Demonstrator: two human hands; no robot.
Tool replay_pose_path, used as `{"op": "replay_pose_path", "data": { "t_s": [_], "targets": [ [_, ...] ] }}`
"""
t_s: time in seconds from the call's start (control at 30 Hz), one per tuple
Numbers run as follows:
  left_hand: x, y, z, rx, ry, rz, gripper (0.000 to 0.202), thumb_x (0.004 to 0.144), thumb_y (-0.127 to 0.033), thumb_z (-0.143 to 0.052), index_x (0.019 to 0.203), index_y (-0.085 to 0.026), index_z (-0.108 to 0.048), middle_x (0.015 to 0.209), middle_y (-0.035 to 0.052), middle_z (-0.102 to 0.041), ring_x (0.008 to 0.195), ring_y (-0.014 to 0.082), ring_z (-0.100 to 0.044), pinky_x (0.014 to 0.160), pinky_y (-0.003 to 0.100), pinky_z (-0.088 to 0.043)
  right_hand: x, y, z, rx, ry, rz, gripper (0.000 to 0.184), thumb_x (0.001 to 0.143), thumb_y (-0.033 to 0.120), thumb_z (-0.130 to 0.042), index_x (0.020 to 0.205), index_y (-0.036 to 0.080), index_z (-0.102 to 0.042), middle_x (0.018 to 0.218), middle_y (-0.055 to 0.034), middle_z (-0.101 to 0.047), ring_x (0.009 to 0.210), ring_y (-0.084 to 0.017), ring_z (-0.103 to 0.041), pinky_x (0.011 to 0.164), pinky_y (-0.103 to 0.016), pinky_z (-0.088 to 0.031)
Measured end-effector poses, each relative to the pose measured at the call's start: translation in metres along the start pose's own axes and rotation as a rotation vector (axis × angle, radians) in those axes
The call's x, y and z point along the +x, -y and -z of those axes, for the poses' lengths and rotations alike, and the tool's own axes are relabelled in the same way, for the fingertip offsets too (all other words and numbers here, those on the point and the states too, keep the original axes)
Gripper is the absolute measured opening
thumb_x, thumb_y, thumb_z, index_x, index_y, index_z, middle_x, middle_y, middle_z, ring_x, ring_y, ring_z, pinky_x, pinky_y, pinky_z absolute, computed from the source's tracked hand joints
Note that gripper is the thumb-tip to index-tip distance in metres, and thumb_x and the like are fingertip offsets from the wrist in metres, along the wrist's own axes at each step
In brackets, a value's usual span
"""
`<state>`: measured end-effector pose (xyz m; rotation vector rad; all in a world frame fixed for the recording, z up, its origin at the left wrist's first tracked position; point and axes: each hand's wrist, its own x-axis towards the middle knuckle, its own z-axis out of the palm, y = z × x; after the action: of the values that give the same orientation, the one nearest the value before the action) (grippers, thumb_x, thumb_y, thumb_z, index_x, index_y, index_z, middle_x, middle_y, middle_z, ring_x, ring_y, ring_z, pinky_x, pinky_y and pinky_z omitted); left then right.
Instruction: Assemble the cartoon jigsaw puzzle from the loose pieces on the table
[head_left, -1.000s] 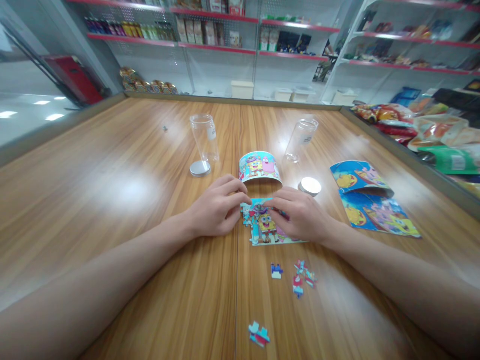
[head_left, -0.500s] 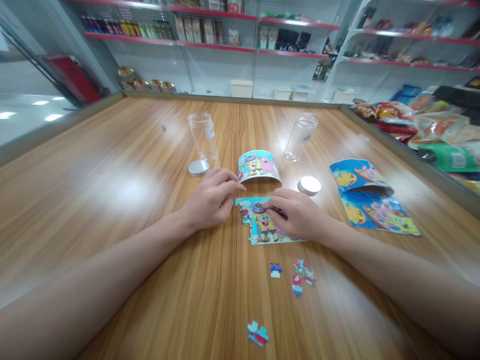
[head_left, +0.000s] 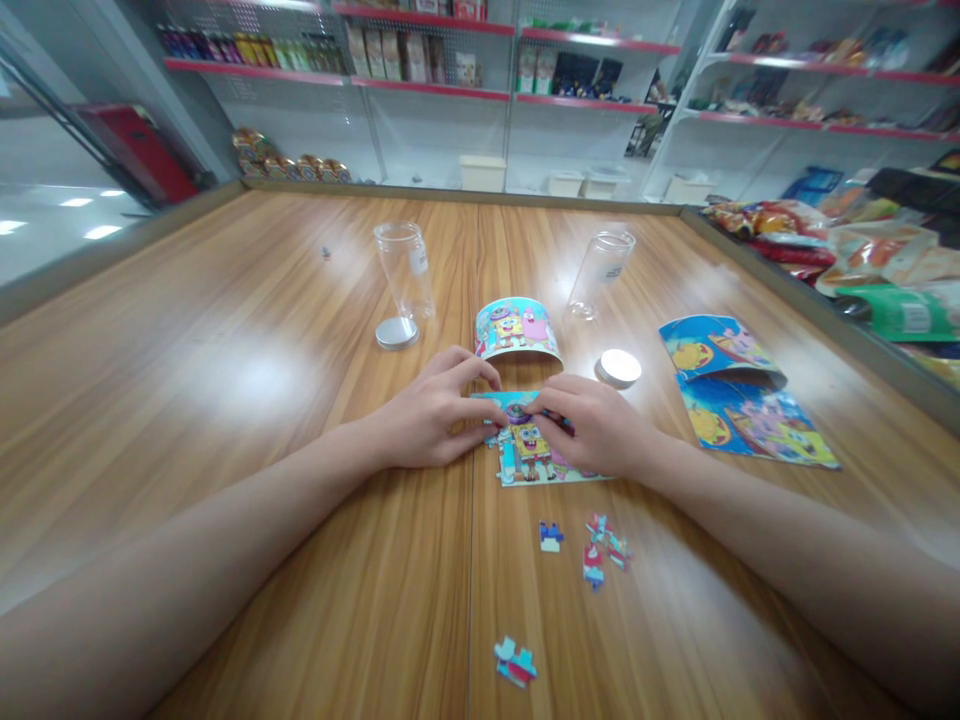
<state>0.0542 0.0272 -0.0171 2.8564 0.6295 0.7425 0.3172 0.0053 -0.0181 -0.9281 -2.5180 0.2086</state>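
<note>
A cartoon jigsaw puzzle (head_left: 531, 452), mostly joined, lies flat on the table with a ragged left edge. My left hand (head_left: 435, 412) reaches over its upper left corner, with finger and thumb apart and their tips on the pieces. Over the right part is my right hand (head_left: 596, 425), fingers curled and closed, their tips near the purple hat in the picture. A small dark patch shows between its thumb and finger; I cannot make it out. Nearer me lie a blue and white piece (head_left: 550, 537), several loose pieces (head_left: 606, 545) and another small cluster (head_left: 515, 662).
A curved picture card (head_left: 517, 330) stands behind the puzzle. Two clear jars (head_left: 405, 270) (head_left: 601, 272) stand farther back, near silver lids (head_left: 396, 333) (head_left: 618, 368). Blue picture sheets (head_left: 757, 415) lie at right. Snack packets (head_left: 862, 260) fill the right side beyond the table rim.
My left hand has moved right onto the puzzle's upper left corner, and its fingers have spread and stretched out. My right hand has stayed nearly where it was.
</note>
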Motion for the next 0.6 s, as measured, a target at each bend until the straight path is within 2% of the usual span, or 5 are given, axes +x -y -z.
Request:
{"op": "replay_pose_path", "data": {
  "t_s": [0.13,0.23,0.33,0.43,0.6],
  "targets": [
    [0.000,0.000,-0.002,0.014,0.023,-0.021,0.028,0.089,-0.026,-0.065,0.116,-0.033,-0.071,0.122,0.0090,-0.054,0.113,0.0255,-0.046,0.102,0.048,-0.042,-0.001,-0.001,0.000,0.007,-0.008,0.012,0.018,0.091,0.019,-0.051,0.094,0.013,-0.068,0.079,-0.0052,-0.058,0.076,-0.016,-0.052,0.069,-0.029,-0.039],
    [0.001,-0.002,-0.001,0.019,0.034,-0.020,0.036,0.089,-0.027,-0.064,0.124,-0.031,-0.066,0.123,0.0102,-0.055,0.115,0.0263,-0.046,0.102,0.049,-0.042,-0.002,-0.001,0.000,0.041,-0.059,0.062,0.019,0.091,0.018,-0.051,0.098,0.014,-0.068,0.076,-0.0035,-0.056,0.072,-0.016,-0.050,0.068,-0.029,-0.039],
    [0.001,-0.004,0.001,0.010,-0.003,-0.002,0.031,0.089,-0.026,-0.063,0.119,-0.025,-0.066,0.121,0.0107,-0.056,0.114,0.0262,-0.048,0.101,0.048,-0.043,-0.002,0.001,0.000,0.066,-0.078,0.145,0.025,0.091,0.016,-0.050,0.108,0.017,-0.069,0.074,-0.0022,-0.056,0.071,-0.015,-0.050,0.068,-0.030,-0.040],
    [0.001,-0.003,0.003,0.002,-0.053,0.004,0.022,0.088,-0.022,-0.062,0.109,-0.022,-0.067,0.119,0.0101,-0.058,0.112,0.0251,-0.050,0.100,0.046,-0.044,-0.002,0.002,0.001,0.056,-0.039,0.219,0.027,0.089,0.014,-0.050,0.105,0.019,-0.071,0.077,-0.0037,-0.059,0.074,-0.016,-0.051,0.069,-0.031,-0.041],
    [0.004,-0.023,0.007,-0.088,-0.093,-0.078,0.011,0.085,-0.017,-0.060,0.095,-0.019,-0.064,0.087,0.0062,-0.060,0.081,0.0185,-0.055,0.074,0.035,-0.048,-0.001,0.002,0.001,0.044,-0.002,0.212,0.026,0.086,0.011,-0.049,0.096,0.017,-0.073,0.078,-0.0049,-0.061,0.076,-0.018,-0.052,0.071,-0.032,-0.041]
  ]
}}
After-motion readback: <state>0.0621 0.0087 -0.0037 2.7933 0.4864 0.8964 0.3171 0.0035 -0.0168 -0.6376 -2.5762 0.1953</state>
